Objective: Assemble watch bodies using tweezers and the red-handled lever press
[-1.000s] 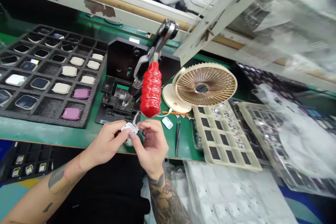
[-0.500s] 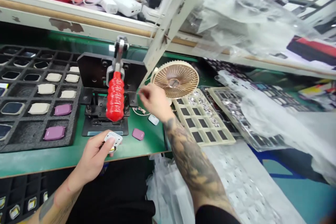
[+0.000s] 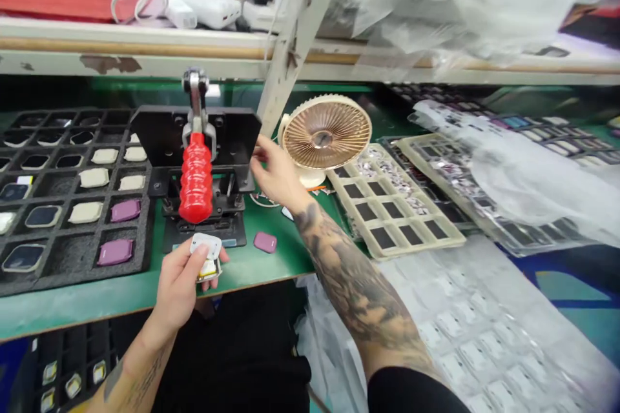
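My left hand (image 3: pixel 180 277) is closed around a small smartwatch-like case (image 3: pixel 208 270) with a yellow part inside. Pinned under the thumb, a white back cover (image 3: pixel 207 244) with small holes sits tilted over that case. My right hand (image 3: pixel 277 171) reaches to the right edge of a black toggle press (image 3: pixel 232 135), thumb and forefinger apart; nothing shows between them, though the fingertips are partly out of sight. The press's red handle (image 3: pixel 196 177) points down toward me. On the green bench lies a purple cover (image 3: pixel 265 242), and a white piece (image 3: pixel 287 213) is mostly behind my right wrist.
At left stands a black foam tray (image 3: pixel 68 264) with watch cases and covers. A beige fan (image 3: pixel 327 132) is behind my right hand, and a divided beige tray (image 3: pixel 416 245) is beside it. A white post (image 3: pixel 290 51) rises behind the press.
The view has turned and shifted. My right hand has come nearer the press's edge, with its fingers clearer now. My left hand still holds the case and cover, showing more yellow.
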The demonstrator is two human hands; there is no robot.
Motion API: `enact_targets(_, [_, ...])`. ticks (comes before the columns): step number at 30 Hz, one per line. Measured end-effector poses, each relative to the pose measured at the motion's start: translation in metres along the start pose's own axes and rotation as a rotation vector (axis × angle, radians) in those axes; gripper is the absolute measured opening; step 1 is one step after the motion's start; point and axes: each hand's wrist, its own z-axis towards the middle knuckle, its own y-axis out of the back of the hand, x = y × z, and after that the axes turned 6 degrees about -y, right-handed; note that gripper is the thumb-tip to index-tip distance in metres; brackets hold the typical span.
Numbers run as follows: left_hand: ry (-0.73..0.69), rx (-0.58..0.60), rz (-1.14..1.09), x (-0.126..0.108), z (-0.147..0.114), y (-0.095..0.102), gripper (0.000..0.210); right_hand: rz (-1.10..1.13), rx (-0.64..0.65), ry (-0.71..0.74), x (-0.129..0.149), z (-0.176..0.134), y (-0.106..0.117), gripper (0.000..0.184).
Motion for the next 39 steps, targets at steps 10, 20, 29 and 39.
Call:
enact_targets(10, [0.441, 0.331, -0.322, -0.033, 0.02, 0.005, 0.039, 0.195, 0.39, 0.209, 0.043, -0.138, 0.004, 0.043])
enact_targets(20, [0.099, 0.192, -0.261, -0.015, -0.006, -0.011, 0.042, 0.4, -0.096, -0.049, 0.041, -0.156, 0.001, 0.026])
enact_targets(29, [-0.023, -0.076, -0.118, -0.01, -0.004, -0.004, 0.031, 0.423, 0.028, -0.135, 0.054, -0.169, -0.012, 0.022])
enact_targets(39, [-0.096, 0.041, -0.148, -0.008, -0.003, 0.001, 0.038, 0.218, 0.081, 0.044, 0.036, -0.163, -0.022, 0.042])
